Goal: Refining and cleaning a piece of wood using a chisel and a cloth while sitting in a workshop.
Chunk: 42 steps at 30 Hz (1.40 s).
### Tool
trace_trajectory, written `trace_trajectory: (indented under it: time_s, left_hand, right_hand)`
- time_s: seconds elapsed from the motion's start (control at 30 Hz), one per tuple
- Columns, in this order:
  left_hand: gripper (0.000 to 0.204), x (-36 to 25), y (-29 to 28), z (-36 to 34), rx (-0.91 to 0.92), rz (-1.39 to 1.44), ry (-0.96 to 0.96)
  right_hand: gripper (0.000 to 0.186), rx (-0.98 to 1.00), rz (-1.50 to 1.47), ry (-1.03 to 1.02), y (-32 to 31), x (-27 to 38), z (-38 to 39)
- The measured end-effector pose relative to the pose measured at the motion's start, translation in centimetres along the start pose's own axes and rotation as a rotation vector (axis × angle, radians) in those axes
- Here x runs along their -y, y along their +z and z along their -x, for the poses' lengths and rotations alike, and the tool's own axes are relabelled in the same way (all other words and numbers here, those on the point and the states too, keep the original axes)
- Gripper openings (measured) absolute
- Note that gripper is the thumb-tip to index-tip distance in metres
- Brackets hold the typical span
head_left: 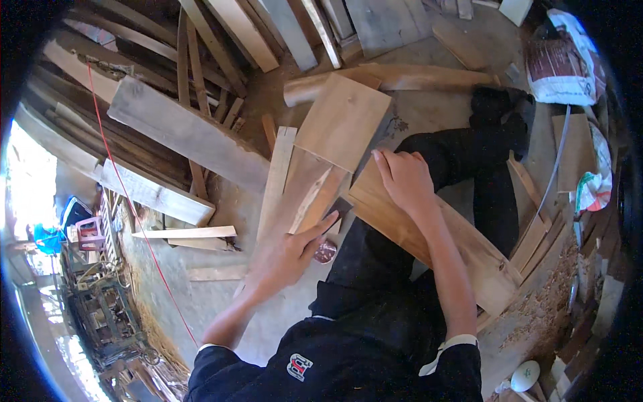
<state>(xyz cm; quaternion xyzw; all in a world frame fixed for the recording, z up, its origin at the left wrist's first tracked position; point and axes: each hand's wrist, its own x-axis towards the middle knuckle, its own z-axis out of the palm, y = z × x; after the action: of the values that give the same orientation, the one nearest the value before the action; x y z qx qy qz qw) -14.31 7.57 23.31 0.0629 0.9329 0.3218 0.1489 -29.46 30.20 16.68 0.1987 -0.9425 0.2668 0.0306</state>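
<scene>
A long wooden board (435,234) lies slanting across my legs, its far end towards the middle. My right hand (405,177) grips that far end, with the fingers bent over the top. Below and left of it, my left hand (288,258) pinches a small dark flat piece (339,209) close to the board's end; its exact kind cannot be made out. Just beyond stands a wooden block or box with a broad pale top (343,120). A small round reddish-brown container (325,251) is beside my left fingers, partly hidden.
Planks (187,130) are heaped at the far left, and a curved timber (415,77) lies ahead. A red cord (127,184) runs down the left. Sacks (566,60) stand far right, above wood offcuts (536,241) and shavings (542,325). Machinery (104,308) sits at lower left.
</scene>
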Motion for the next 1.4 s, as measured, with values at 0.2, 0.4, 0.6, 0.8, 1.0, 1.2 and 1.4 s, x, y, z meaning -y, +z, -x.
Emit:
trace_trajectory:
  time_s: [0.2,0.4,0.6,0.8,1.0,1.2,1.4]
  left_hand:
    - [0.047,-1.8,0.0,-1.2,0.111,0.069,-0.171]
    - [0.05,-0.9,1.4,-1.0,0.079,0.086,-0.186]
    - [0.048,-0.1,3.0,-0.6,0.01,0.009,-0.194]
    - [0.049,0.2,3.5,-1.9,-0.028,0.122,-0.187]
    - [0.05,-1.9,0.8,-3.0,0.108,0.021,-0.296]
    - [0.053,-2.1,0.8,-3.1,0.103,-0.03,-0.276]
    - [0.049,-2.4,1.3,-3.4,0.075,0.05,-0.273]
  right_hand:
    - [0.031,-0.045,-0.004,-0.02,0.5,-1.3,0.0]
    - [0.031,-0.047,-0.036,-0.04,0.7,-1.6,-0.2]
    - [0.031,-0.033,-0.058,-0.016,0.8,-1.9,-0.4]
    - [0.029,-0.047,-0.059,-0.032,0.9,-1.1,0.2]
    - [0.03,0.024,-0.08,-0.002,0.7,-1.6,0.2]
    - [0.03,0.046,-0.068,-0.012,0.4,-1.4,0.0]
    - [0.029,0.048,-0.068,-0.012,0.6,-1.8,-0.2]
